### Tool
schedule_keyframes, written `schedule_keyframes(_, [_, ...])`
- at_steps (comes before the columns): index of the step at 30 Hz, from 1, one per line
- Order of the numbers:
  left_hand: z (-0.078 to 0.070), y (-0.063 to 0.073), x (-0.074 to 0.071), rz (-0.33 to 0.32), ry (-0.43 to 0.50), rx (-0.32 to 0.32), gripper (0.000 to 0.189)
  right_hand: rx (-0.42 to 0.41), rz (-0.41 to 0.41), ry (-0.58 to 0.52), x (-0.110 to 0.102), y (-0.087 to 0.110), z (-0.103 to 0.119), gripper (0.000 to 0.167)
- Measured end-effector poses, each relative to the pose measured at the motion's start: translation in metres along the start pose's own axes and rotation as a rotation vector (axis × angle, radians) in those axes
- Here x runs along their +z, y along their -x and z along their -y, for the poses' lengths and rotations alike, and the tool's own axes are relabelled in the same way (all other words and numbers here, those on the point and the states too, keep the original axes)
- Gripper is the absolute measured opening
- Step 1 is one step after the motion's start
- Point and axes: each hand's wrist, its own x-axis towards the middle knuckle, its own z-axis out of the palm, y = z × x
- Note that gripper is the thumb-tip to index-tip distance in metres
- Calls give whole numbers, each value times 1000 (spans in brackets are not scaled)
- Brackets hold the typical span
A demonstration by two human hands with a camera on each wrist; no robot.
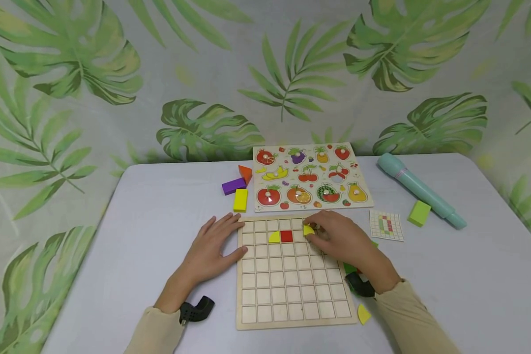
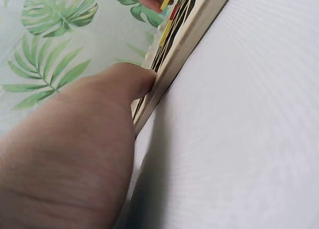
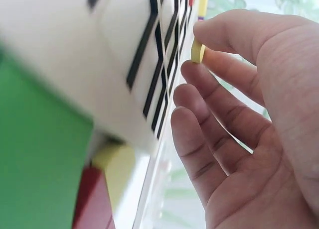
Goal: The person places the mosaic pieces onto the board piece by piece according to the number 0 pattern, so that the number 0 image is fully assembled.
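Note:
A pale wooden grid board (image 1: 280,280) lies on the white table, its squares framed by thin strips. In its upper rows sit a yellow quarter-circle piece (image 1: 274,238) and, right beside it, a red square (image 1: 286,236). My right hand (image 1: 342,238) pinches another yellow quarter-circle piece (image 1: 308,230) between thumb and index finger, over the board's upper right. The right wrist view shows this piece (image 3: 198,51) edge-on at the fingertips, the other fingers loosely bent. My left hand (image 1: 212,248) rests at the board's left edge, fingers extended, thumb (image 2: 142,79) touching the rim.
Behind the board lies a fruit puzzle (image 1: 301,208). Yellow (image 1: 241,200), purple (image 1: 234,186) and orange (image 1: 246,173) blocks lie left of it. Rightward are a pattern card (image 1: 387,226), a green block (image 1: 420,214) and a mint-green rod (image 1: 420,189). A loose yellow piece (image 1: 363,314) lies near the board's lower-right corner.

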Motion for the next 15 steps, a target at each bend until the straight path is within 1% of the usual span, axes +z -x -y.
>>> schedule_keyframes(6, [0, 0, 0, -2, -3, 0, 62, -26, 16, 23, 8, -4, 6, 28])
schedule_keyframes(15, [0, 0, 1, 4, 2, -2, 63, -78, 54, 50, 9, -5, 10, 29])
